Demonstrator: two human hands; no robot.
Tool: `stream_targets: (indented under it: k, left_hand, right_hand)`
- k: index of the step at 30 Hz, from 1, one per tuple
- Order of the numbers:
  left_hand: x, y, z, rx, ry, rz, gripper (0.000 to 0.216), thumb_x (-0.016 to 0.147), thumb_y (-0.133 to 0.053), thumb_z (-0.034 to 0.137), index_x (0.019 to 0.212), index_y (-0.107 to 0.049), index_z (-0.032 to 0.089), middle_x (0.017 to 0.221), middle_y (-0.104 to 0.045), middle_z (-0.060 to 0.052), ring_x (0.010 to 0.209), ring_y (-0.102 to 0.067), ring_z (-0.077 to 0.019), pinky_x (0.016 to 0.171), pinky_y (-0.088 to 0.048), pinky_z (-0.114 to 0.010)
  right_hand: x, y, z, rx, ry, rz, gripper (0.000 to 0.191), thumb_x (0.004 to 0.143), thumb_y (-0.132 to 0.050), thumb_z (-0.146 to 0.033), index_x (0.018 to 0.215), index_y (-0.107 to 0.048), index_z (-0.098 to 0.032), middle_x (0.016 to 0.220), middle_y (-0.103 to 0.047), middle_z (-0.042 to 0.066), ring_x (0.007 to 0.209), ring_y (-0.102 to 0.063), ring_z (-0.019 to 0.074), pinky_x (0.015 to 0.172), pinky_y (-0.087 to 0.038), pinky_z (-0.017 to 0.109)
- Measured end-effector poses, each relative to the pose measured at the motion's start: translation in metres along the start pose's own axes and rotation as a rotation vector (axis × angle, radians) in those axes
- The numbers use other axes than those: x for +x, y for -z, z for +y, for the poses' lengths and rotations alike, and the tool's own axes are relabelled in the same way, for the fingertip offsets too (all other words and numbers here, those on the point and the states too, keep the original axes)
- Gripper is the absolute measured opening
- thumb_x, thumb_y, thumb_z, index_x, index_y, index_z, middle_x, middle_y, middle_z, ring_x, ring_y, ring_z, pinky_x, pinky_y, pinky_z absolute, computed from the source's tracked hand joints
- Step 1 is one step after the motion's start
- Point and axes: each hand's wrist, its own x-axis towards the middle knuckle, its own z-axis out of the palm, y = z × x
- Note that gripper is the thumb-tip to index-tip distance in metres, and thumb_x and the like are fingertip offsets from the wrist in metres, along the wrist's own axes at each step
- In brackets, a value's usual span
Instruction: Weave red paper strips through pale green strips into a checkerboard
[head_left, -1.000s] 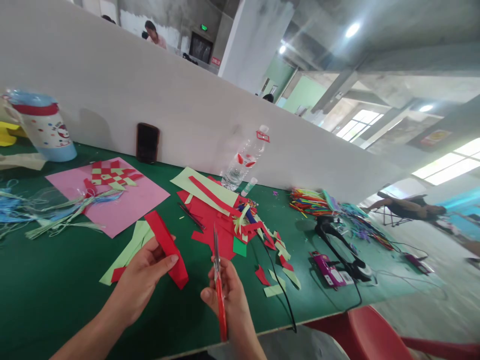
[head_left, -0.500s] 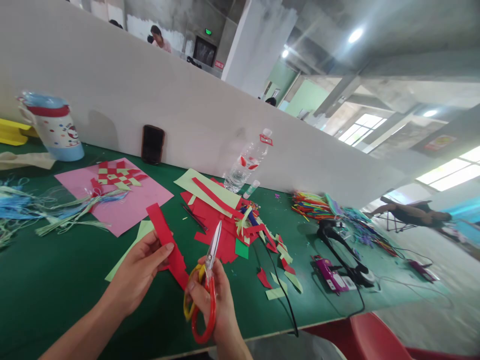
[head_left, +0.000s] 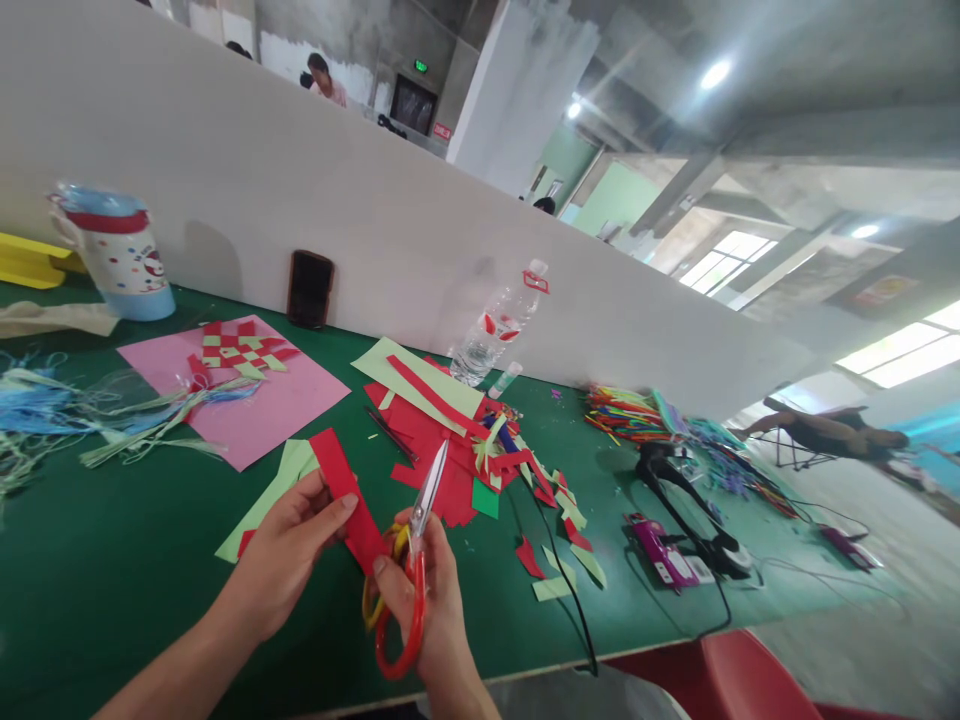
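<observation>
Between thumb and fingers, my left hand pinches a red paper strip that slants down toward the other hand. My right hand is closed around scissors with one red and one yellow handle loop; their blades are together and point up and away. The right thumb presses at the strip's lower end. Beneath the left hand lies pale green paper with a bit of red. Beyond the blades is a pile of red paper, topped by a pale green sheet and another red strip.
A pink sheet bears a red-and-green woven piece. Along the wall stand a cup, a phone and a water bottle. Paper scraps, a black cable and a purple device lie to the right.
My left hand has shifted slightly right with the red strip. My right thumb has come onto the strip's lower end, and the scissors have tilted slightly.
</observation>
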Motion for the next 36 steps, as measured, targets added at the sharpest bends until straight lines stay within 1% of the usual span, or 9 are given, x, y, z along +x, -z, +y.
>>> stream_targets:
  k: [10, 14, 16, 19, 24, 27, 29, 32, 36]
  left_hand:
    - [0.024, 0.029, 0.021, 0.119, -0.141, 0.105, 0.024, 0.077, -0.078, 0.040, 0.093, -0.067, 0.025, 0.085, -0.067, 0.002, 0.079, -0.064, -0.0154, 0.076, -0.054, -0.027]
    - [0.016, 0.040, 0.020, 0.615, -0.601, 0.173, 0.042, 0.077, -0.075, 0.020, 0.116, -0.067, 0.032, 0.120, -0.067, -0.003, 0.115, -0.060, -0.0252, 0.101, -0.045, -0.035]
    - [0.007, 0.044, 0.013, 0.928, -0.892, 0.063, 0.051, 0.076, -0.069, 0.012, 0.122, -0.067, 0.035, 0.129, -0.065, -0.004, 0.129, -0.052, -0.0297, 0.111, -0.037, -0.041]
    - [-0.004, 0.048, -0.002, 1.197, -1.019, -0.225, 0.056, 0.081, -0.064, 0.007, 0.127, -0.066, 0.037, 0.133, -0.067, -0.002, 0.134, -0.051, -0.0292, 0.117, -0.032, -0.043]
    - [-0.008, 0.045, -0.019, 1.242, -1.054, -0.147, 0.031, 0.088, -0.062, 0.014, 0.112, -0.073, 0.031, 0.113, -0.076, -0.004, 0.113, -0.065, -0.0261, 0.106, -0.044, -0.041]
    - [-0.007, 0.037, -0.015, 1.017, -0.851, -0.065, 0.014, 0.089, -0.063, 0.026, 0.092, -0.076, 0.027, 0.090, -0.077, -0.003, 0.090, -0.068, -0.0228, 0.085, -0.054, -0.033]
    - [-0.008, 0.029, -0.009, 0.751, -0.496, -0.041, 0.014, 0.087, -0.067, 0.037, 0.087, -0.075, 0.026, 0.083, -0.075, -0.003, 0.077, -0.068, -0.0205, 0.071, -0.055, -0.029]
    - [-0.013, 0.017, -0.001, 0.226, 0.011, -0.043, 0.025, 0.082, -0.073, 0.045, 0.095, -0.074, 0.024, 0.088, -0.076, -0.003, 0.077, -0.070, -0.0203, 0.070, -0.057, -0.029]
    - [-0.017, 0.007, 0.000, -0.123, 0.207, -0.007, 0.032, 0.069, -0.086, 0.037, 0.094, -0.075, 0.021, 0.087, -0.078, -0.004, 0.076, -0.071, -0.0201, 0.071, -0.058, -0.029]
  right_hand:
    - [-0.008, 0.016, 0.009, 0.073, -0.121, -0.027, 0.055, 0.069, -0.084, -0.049, 0.111, -0.059, -0.025, 0.077, -0.059, -0.003, 0.055, -0.058, 0.0118, 0.050, -0.048, 0.023]
    - [-0.013, 0.009, -0.007, 0.160, -0.213, 0.042, 0.057, 0.065, -0.087, -0.044, 0.111, -0.060, -0.025, 0.081, -0.062, -0.003, 0.054, -0.060, 0.0108, 0.053, -0.050, 0.023]
    - [-0.014, 0.006, -0.013, 0.192, -0.230, 0.059, 0.056, 0.064, -0.088, -0.042, 0.109, -0.061, -0.024, 0.080, -0.063, -0.003, 0.053, -0.060, 0.0111, 0.053, -0.050, 0.024]
    - [-0.014, 0.002, -0.017, 0.247, -0.253, 0.059, 0.057, 0.062, -0.089, -0.041, 0.109, -0.060, -0.023, 0.077, -0.065, -0.003, 0.051, -0.060, 0.0114, 0.051, -0.048, 0.023]
    - [-0.017, -0.001, -0.024, 0.259, -0.258, -0.018, 0.057, 0.067, -0.087, -0.042, 0.111, -0.058, -0.022, 0.071, -0.064, -0.003, 0.050, -0.058, 0.0120, 0.049, -0.044, 0.023]
    - [-0.016, 0.002, -0.030, 0.202, -0.183, -0.050, 0.052, 0.074, -0.083, -0.044, 0.114, -0.057, -0.023, 0.078, -0.064, -0.001, 0.058, -0.059, 0.0118, 0.055, -0.047, 0.023]
    - [-0.013, 0.008, -0.030, 0.145, -0.082, -0.044, 0.050, 0.077, -0.081, -0.046, 0.115, -0.058, -0.024, 0.085, -0.063, 0.001, 0.067, -0.059, 0.0124, 0.061, -0.048, 0.024]
    - [-0.010, 0.016, -0.024, 0.001, 0.023, -0.044, 0.048, 0.077, -0.080, -0.047, 0.115, -0.059, -0.025, 0.091, -0.062, 0.002, 0.073, -0.056, 0.0131, 0.063, -0.048, 0.023]
    - [-0.013, 0.017, -0.019, -0.262, 0.002, -0.131, 0.043, 0.078, -0.077, -0.037, 0.115, -0.059, -0.024, 0.086, -0.059, 0.000, 0.070, -0.053, 0.0128, 0.064, -0.047, 0.022]
